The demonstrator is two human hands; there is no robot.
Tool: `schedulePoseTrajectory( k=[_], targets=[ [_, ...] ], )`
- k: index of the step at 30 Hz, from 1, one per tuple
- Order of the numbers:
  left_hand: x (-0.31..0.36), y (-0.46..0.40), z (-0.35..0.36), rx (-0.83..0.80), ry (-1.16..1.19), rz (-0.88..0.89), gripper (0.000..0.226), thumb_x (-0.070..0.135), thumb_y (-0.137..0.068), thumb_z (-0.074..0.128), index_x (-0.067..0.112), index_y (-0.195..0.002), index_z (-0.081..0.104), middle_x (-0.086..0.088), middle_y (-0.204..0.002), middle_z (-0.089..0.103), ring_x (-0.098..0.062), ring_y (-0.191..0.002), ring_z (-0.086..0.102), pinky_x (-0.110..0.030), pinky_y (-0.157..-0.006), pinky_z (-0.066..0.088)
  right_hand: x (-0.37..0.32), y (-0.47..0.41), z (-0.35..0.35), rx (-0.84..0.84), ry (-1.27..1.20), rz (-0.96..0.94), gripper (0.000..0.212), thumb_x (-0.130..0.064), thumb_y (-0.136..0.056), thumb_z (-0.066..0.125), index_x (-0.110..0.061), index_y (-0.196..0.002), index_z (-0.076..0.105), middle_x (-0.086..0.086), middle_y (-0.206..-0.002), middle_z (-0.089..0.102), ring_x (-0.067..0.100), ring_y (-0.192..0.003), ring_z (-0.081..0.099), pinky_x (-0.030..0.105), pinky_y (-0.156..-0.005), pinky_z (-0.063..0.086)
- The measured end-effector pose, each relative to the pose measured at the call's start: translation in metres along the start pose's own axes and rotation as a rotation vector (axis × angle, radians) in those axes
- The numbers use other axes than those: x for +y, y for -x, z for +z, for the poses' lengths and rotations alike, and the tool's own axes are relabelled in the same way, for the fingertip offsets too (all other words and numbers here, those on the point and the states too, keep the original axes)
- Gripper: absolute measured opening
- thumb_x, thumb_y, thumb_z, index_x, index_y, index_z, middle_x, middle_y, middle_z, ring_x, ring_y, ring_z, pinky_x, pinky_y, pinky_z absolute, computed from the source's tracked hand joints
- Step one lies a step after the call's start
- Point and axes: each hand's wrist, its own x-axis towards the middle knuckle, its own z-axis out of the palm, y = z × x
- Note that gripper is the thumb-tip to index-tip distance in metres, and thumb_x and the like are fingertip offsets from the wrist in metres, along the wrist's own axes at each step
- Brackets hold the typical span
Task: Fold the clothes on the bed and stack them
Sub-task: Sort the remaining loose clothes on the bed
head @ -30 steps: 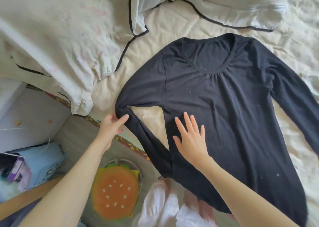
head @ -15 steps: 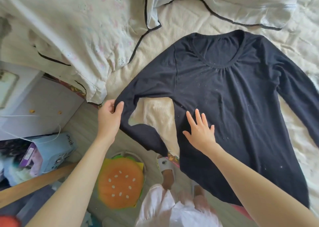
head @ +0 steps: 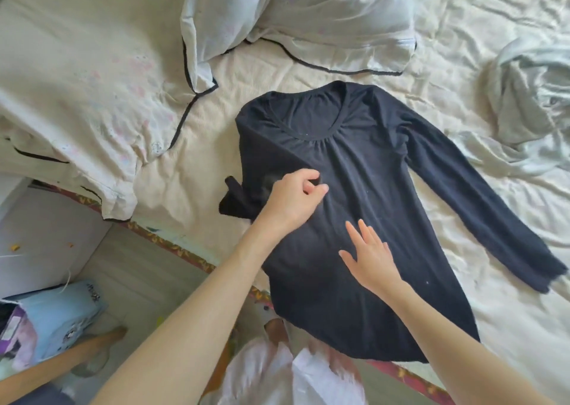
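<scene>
Black long-sleeved top (head: 364, 189), soft knit, flat on crinkled cream sheet (head: 462, 50).

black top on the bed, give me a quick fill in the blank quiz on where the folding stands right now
1. The left hand pinches the ___ sleeve over the front of the black top.
2. The right hand lies ___ on the top's body, fingers straight.
3. The other sleeve lies stretched out, not yet ___.
4. A crumpled pale garment lies on the ___ beside it.

Missing words: left; flat; folded; bed
</scene>
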Motion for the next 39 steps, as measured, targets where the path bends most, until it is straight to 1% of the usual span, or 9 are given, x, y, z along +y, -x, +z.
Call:
schedulePoseTrajectory(
  k=[4, 9, 14, 18, 21, 24, 26, 30, 39],
  targets=[
    [-0.012, -0.002, 0.059, -0.203, -0.181, 0.013, 0.046, 0.024, -0.095, 0.053, 0.017, -0.140, 0.044, -0.002, -0.133, 0.054, -0.015, -0.121, 0.050, -0.022, -0.095, 0.035, 0.047, 0.003, -0.001, -0.011, 0.075, 0.023, 0.065, -0.043, -0.099, 0.039, -0.027, -0.152, 0.006, 0.002, -0.160, 0.000, 0.024, -0.147, -0.002, 0.052, -0.116, 0.011],
    [-0.072, -0.003, 0.065, 0.123, -0.612, 0.035, 0.044, 0.010, -0.092, 0.057, 0.016, -0.134, 0.047, -0.007, -0.141, 0.043, -0.027, -0.130, 0.036, -0.040, -0.105, 0.035, 0.086, 0.000, 0.010, -0.056, 0.207, -0.062, 0.068, -0.044, -0.098, 0.041, -0.029, -0.152, 0.004, 0.002, -0.160, -0.006, 0.026, -0.147, -0.008, 0.055, -0.115, 0.009],
    [-0.100, -0.024, 0.050, 0.193, -1.026, -0.001, 0.075, -0.005, -0.084, 0.058, 0.029, -0.145, 0.031, -0.007, -0.159, 0.008, -0.033, -0.145, 0.001, -0.052, -0.115, 0.007, 0.109, -0.007, 0.025, -0.035, 0.245, -0.129, 0.069, -0.050, -0.097, 0.038, -0.031, -0.152, 0.001, 0.001, -0.160, -0.006, 0.025, -0.147, -0.008, 0.056, -0.115, 0.006],
    [-0.110, -0.035, 0.048, 0.117, -1.269, -0.049, 0.038, 0.008, -0.088, 0.059, 0.023, -0.123, 0.053, -0.009, -0.155, 0.021, -0.031, -0.146, 0.001, -0.053, -0.115, -0.001, 0.117, -0.014, 0.032, -0.060, 0.227, -0.160, 0.068, -0.051, -0.097, 0.035, -0.032, -0.151, -0.001, 0.000, -0.160, -0.008, 0.024, -0.147, -0.009, 0.055, -0.115, 0.005],
    [-0.113, -0.030, 0.058, 0.208, -1.256, 0.008, 0.014, 0.008, -0.092, 0.054, 0.014, -0.103, 0.061, -0.010, -0.119, 0.059, -0.030, -0.136, 0.033, -0.051, -0.116, 0.000, 0.120, -0.016, 0.031, -0.093, 0.196, -0.169, 0.067, -0.049, -0.098, 0.035, -0.032, -0.151, 0.000, -0.001, -0.160, -0.009, 0.024, -0.147, -0.011, 0.054, -0.115, 0.004],
    [-0.106, -0.016, 0.077, 0.288, -1.150, 0.109, 0.011, -0.002, -0.086, 0.056, 0.007, -0.093, 0.059, -0.011, -0.085, 0.060, -0.032, -0.096, 0.059, -0.048, -0.116, 0.016, 0.120, -0.016, 0.026, -0.125, 0.146, -0.171, 0.064, -0.045, -0.099, 0.036, -0.031, -0.152, 0.003, -0.001, -0.160, -0.009, 0.023, -0.147, -0.012, 0.054, -0.115, 0.002],
    [-0.102, -0.011, 0.084, 0.270, -1.146, 0.129, 0.028, -0.006, -0.083, 0.059, 0.006, -0.108, 0.058, -0.017, -0.107, 0.058, -0.036, -0.112, 0.052, -0.049, -0.113, 0.023, 0.120, -0.014, 0.022, -0.153, 0.122, -0.172, 0.061, -0.042, -0.100, 0.035, -0.031, -0.152, 0.005, -0.002, -0.160, -0.009, 0.023, -0.147, -0.012, 0.053, -0.116, 0.002],
    [-0.100, -0.025, 0.065, 0.102, -1.263, -0.062, 0.070, 0.005, -0.086, 0.061, 0.019, -0.145, 0.026, -0.009, -0.157, 0.014, -0.034, -0.146, 0.001, -0.050, -0.116, 0.003, 0.122, -0.017, 0.012, -0.191, 0.057, -0.183, 0.058, -0.038, -0.101, 0.036, -0.030, -0.152, 0.010, -0.003, -0.160, -0.007, 0.020, -0.147, -0.009, 0.052, -0.117, 0.005],
    [-0.106, -0.029, 0.069, 0.221, -1.091, -0.059, 0.018, 0.023, -0.094, 0.054, 0.014, -0.107, 0.061, -0.007, -0.105, 0.065, -0.028, -0.108, 0.050, -0.039, -0.103, 0.019, 0.125, -0.017, 0.018, -0.176, 0.118, -0.206, 0.060, -0.038, -0.100, 0.036, -0.031, -0.152, 0.006, -0.002, -0.160, -0.009, 0.022, -0.147, -0.011, 0.052, -0.116, 0.004]
  ],
)
